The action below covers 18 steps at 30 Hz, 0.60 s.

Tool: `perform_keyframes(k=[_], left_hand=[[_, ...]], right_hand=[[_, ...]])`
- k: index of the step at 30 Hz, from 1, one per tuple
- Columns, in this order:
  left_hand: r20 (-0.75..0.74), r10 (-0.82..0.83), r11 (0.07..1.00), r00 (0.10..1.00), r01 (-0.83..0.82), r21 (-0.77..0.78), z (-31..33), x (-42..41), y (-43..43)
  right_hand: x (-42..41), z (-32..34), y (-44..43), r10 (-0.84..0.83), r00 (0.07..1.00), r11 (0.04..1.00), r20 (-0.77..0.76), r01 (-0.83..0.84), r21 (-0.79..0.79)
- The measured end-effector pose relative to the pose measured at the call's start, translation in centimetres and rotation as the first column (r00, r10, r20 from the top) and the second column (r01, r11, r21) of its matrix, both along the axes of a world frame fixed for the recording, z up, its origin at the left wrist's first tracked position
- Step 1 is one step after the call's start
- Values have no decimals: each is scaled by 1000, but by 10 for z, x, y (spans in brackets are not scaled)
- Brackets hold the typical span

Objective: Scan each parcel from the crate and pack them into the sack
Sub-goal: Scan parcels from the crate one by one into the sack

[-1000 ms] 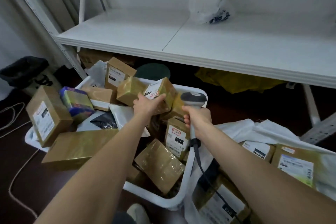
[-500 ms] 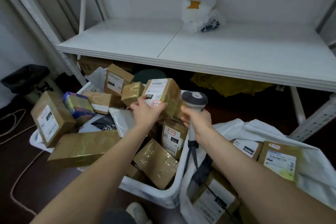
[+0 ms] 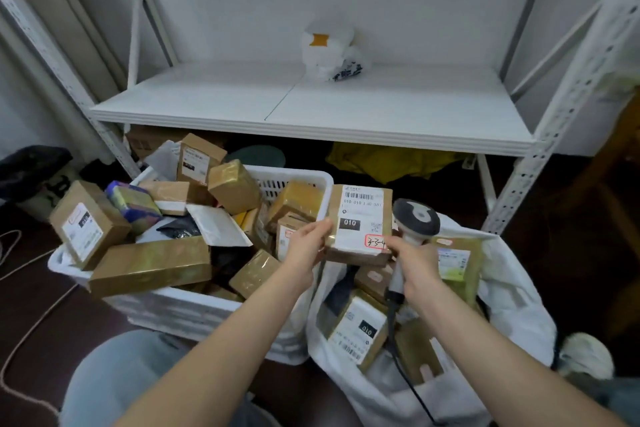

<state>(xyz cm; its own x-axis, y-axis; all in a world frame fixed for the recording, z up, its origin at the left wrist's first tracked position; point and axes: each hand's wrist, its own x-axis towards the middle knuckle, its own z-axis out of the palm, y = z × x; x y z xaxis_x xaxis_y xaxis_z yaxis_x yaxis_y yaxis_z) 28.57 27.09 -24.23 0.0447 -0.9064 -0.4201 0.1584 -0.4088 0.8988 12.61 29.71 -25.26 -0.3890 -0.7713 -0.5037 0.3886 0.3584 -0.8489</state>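
My left hand (image 3: 306, 248) grips a small brown parcel (image 3: 360, 218) by its left edge, label facing me, above the gap between crate and sack. My right hand (image 3: 414, 262) holds the handle of a corded barcode scanner (image 3: 417, 218), and its fingertips touch the parcel's lower right corner. The white plastic crate (image 3: 194, 310) on the left is piled with several taped brown parcels. The white sack (image 3: 512, 298) on the right lies open with several labelled parcels inside.
A white metal shelf (image 3: 311, 107) stands behind, with a white plastic bag (image 3: 329, 48) on it. Its perforated upright (image 3: 540, 156) rises at the right. A cable (image 3: 20, 322) runs over the dark floor at the left. My knees show at the bottom.
My left hand has lifted the parcel out of the crate and carried it right, over the sack's edge. The label has turned to face me, and my right hand with the scanner has come up beside it.
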Motion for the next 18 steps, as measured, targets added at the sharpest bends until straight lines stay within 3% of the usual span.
perform_keyframes(k=[4, 7, 18], left_hand=[[-132, -134, 987, 982, 145, 72, -8, -3, 6], [-130, -195, 972, 972, 209, 107, -14, -4, 10], [-9, -132, 984, 991, 132, 116, -60, -17, 13]], right_hand=[[-21, -2, 16, -1, 1000, 1000, -17, 1, -20], [-27, -5, 22, 12, 999, 1000, -46, -14, -26], [-26, -24, 52, -6, 997, 999, -76, 2, -53]])
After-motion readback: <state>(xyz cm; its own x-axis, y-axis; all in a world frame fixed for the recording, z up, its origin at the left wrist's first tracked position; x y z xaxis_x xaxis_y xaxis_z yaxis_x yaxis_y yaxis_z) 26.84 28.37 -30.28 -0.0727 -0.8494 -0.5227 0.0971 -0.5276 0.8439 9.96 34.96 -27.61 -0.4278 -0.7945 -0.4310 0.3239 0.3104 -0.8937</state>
